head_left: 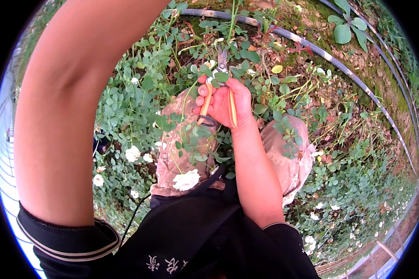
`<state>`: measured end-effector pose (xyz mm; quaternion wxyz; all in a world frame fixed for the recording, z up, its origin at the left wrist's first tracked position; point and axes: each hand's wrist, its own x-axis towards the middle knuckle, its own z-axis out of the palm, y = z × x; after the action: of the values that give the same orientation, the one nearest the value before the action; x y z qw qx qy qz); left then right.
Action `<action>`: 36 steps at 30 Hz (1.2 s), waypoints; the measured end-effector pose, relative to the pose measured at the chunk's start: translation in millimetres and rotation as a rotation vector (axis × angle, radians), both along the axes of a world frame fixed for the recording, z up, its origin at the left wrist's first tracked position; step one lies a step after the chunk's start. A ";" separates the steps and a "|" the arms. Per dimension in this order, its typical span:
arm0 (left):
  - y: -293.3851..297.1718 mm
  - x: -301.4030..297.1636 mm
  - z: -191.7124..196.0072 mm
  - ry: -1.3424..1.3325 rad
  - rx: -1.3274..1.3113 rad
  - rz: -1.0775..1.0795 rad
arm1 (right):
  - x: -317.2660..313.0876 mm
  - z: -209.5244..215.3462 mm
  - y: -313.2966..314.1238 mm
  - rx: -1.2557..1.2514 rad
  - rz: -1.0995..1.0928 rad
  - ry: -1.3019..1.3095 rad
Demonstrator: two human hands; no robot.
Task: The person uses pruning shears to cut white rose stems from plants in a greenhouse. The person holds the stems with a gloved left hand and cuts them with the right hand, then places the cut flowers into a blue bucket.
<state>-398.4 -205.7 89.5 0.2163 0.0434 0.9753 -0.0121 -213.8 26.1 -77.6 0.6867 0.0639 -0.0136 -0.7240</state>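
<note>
Your right hand (223, 104) has its fingers closed round the orange-handled shears (217, 95), blades up among thin rose stems (231, 23), while your left hand is out of view past the raised forearm (65, 116), so a neighbouring stem could get cut unseen.

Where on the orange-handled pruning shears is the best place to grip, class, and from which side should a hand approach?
Grip the pruning shears by the two orange handles, coming from the near side. The blades point away into the green stems, as the right hand shows.
</note>
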 end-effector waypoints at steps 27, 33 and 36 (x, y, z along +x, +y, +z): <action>-51.4 152.3 7.3 0.258 0.368 0.520 | -21.9 4.7 7.6 0.160 0.112 0.222; -57.5 165.2 -7.2 0.383 0.379 0.515 | -20.9 -4.0 -5.3 0.035 0.095 0.034; -69.7 178.6 -12.3 0.349 0.398 0.574 | -11.2 -4.0 -9.6 0.020 0.061 0.011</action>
<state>-219.9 -275.4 77.2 0.0289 -0.1928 0.9532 0.2311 -225.0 16.5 -81.7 0.7077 0.0672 -0.0005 -0.7033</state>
